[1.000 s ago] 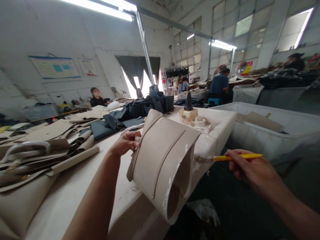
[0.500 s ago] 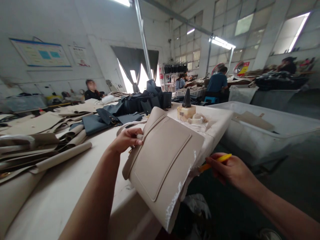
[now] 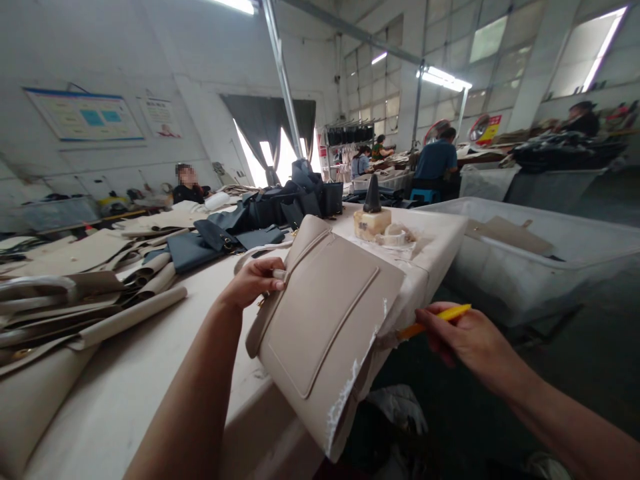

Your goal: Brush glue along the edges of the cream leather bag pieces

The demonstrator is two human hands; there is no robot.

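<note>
My left hand [image 3: 255,281] pinches the beige handbag [image 3: 325,313], tilted over the table [image 3: 150,363] edge | right hand [image 3: 460,333] closed round yellow-handled brush [image 3: 415,329], tip at rim | white paste [image 3: 344,393] on patchily, far corner looks bare

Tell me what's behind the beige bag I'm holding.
Beyond the beige bag, dark blue bags lie piled on the table, left of a black cone; the bag hides the tabletop directly behind it.

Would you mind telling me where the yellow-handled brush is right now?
In the head view, the yellow-handled brush is right of centre, held in the right hand, its bristle end at the white-smeared edge of the beige bag.
</note>
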